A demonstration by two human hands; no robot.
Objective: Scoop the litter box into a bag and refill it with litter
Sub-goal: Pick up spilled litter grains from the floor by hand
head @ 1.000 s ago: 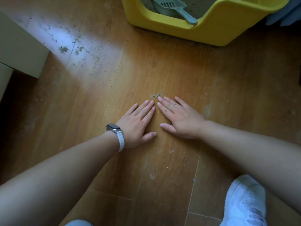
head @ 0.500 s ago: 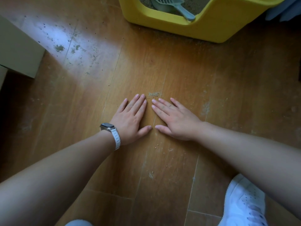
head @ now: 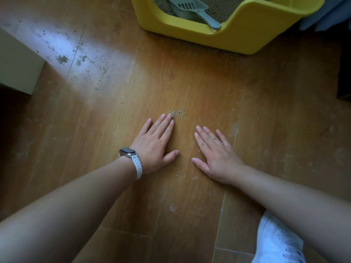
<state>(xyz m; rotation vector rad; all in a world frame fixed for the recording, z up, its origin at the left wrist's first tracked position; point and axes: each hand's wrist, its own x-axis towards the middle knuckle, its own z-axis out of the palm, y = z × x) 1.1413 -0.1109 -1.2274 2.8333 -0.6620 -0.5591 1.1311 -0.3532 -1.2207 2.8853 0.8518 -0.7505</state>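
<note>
A yellow litter box [head: 235, 36] stands at the top of the view with sandy litter inside. A grey-blue slotted scoop [head: 191, 8] lies in it, its handle resting on the low front lip. A small heap of spilled litter grains [head: 177, 112] lies on the wooden floor. My left hand [head: 157, 143], with a white-strapped watch on the wrist, lies flat on the floor, its fingertips touching the heap. My right hand [head: 214, 152] also lies flat, fingers straight, a short gap to the right of the left hand. Neither hand holds anything. No bag is in view.
A pale box or cabinet corner [head: 17, 65] stands at the left. Dust and litter specks [head: 76, 57] spot the lit floor at upper left. A dark object [head: 344, 73] sits at the right edge. My white shoe [head: 275, 242] is at the lower right.
My two hands were fingertip to fingertip around the heap; now they have slid apart, the right one moving to the right and back. The grains stay by the left fingertips.
</note>
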